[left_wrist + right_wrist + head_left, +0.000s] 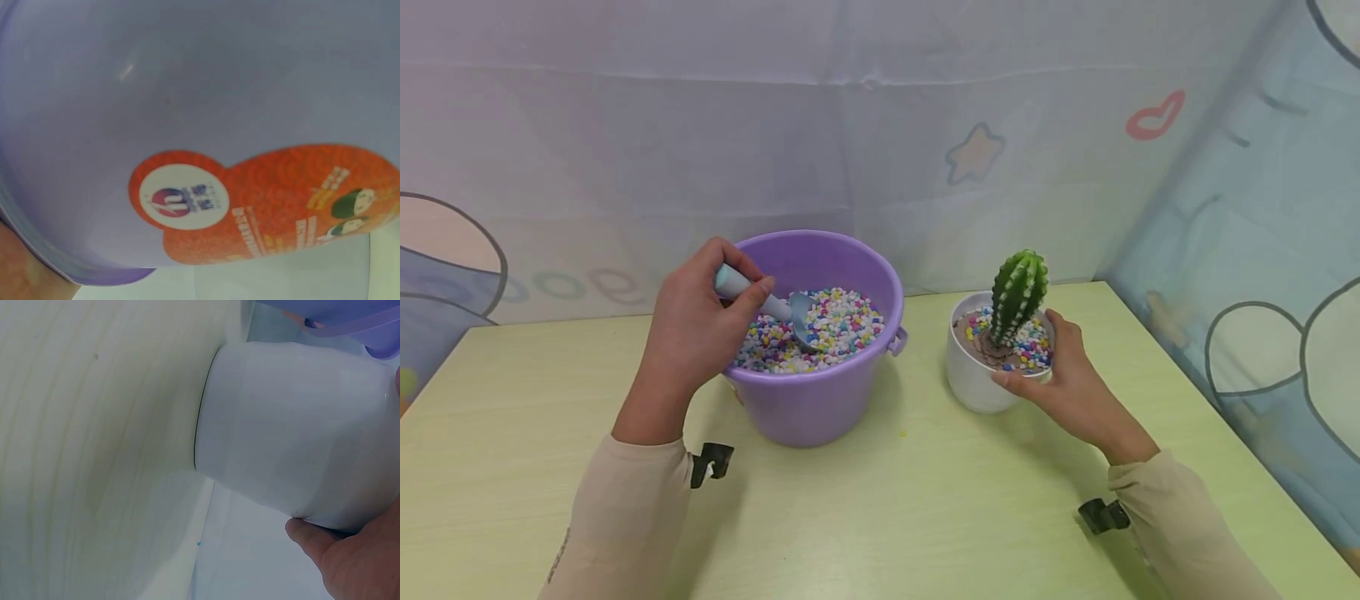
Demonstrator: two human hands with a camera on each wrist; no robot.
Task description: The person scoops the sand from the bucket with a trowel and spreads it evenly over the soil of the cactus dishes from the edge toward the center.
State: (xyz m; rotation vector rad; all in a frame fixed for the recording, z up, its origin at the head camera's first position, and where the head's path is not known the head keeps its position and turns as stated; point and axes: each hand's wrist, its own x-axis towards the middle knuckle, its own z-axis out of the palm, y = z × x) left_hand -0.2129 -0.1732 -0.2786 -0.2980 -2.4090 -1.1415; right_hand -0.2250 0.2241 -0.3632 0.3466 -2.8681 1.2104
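Observation:
My left hand point(703, 312) grips the pale blue handle of a small scoop point(801, 321) over a purple bucket point(812, 408). The scoop's head dips to the multicoloured pebbles point(842, 329) inside the bucket. On the right, my right hand point(1075, 387) holds a white pot point(981, 383) by its near right side, thumb at the front rim and fingers round the far side. A green cactus point(1019, 292) stands in the pot, leaning slightly right, with brown soil partly covered by the same coloured pebbles. In the right wrist view the pot point(294, 425) rests on the table.
Both things stand on a pale wood-grain table point(880, 517), bucket left of pot with a gap between. A light cloth backdrop point(700, 150) hangs behind, and a blue patterned one point(1262, 250) runs along the right edge. An orange label point(269, 206) is on the bucket's side.

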